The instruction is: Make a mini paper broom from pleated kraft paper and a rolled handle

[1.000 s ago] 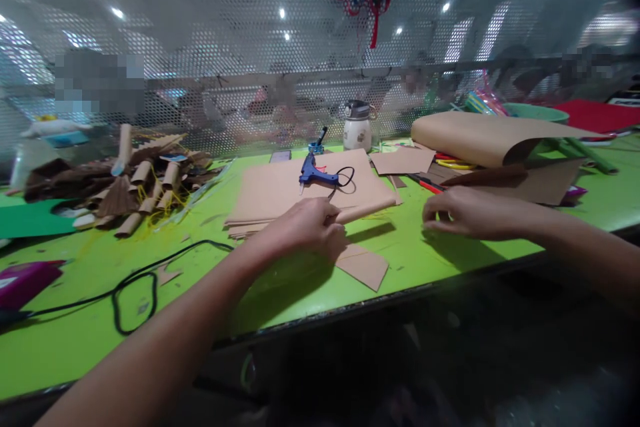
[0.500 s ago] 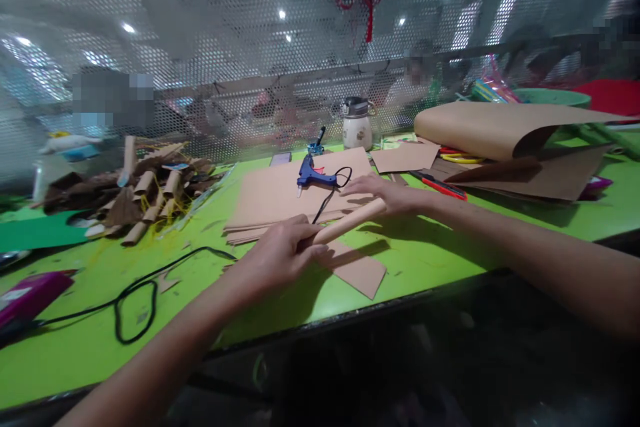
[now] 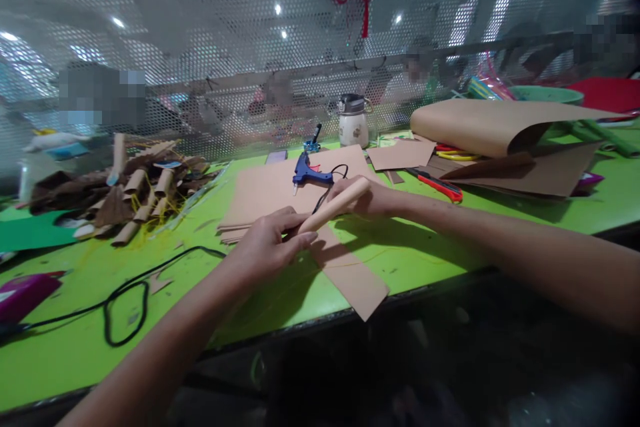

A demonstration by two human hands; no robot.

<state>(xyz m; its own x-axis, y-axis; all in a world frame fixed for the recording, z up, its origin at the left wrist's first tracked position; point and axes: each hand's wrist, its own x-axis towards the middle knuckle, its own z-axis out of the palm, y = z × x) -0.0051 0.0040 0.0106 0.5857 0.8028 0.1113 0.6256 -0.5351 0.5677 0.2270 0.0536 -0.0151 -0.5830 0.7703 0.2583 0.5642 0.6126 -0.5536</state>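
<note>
My left hand (image 3: pixel 275 237) pinches the lower left end of a slim rolled paper tube (image 3: pixel 335 205), its thumb along the near side. Behind the tube's upper right end, my right hand (image 3: pixel 367 199) is closed against it, its fingers partly hidden. Under the tube, a brown paper strip (image 3: pixel 353 280) slants across the green table to the front edge. A thin yellow thread (image 3: pixel 373 257) crosses the strip. Just beyond my hands, a blue glue gun (image 3: pixel 313 172) rests on a stack of brown paper sheets (image 3: pixel 255 190).
Paper tubes with yellow strings (image 3: pixel 145 197) pile up at left, near a black cord (image 3: pixel 145 310) and a purple tool (image 3: pixel 27 297). A red utility knife (image 3: pixel 440 185) and large rolled brown paper (image 3: pixel 460 121) lie right. A bottle (image 3: pixel 353 123) stands before the mesh panel (image 3: pixel 225 27).
The tube has tilted up more at its right end and now passes in front of my right hand, which has moved left and closed in. The paper strip and a yellow thread show more.
</note>
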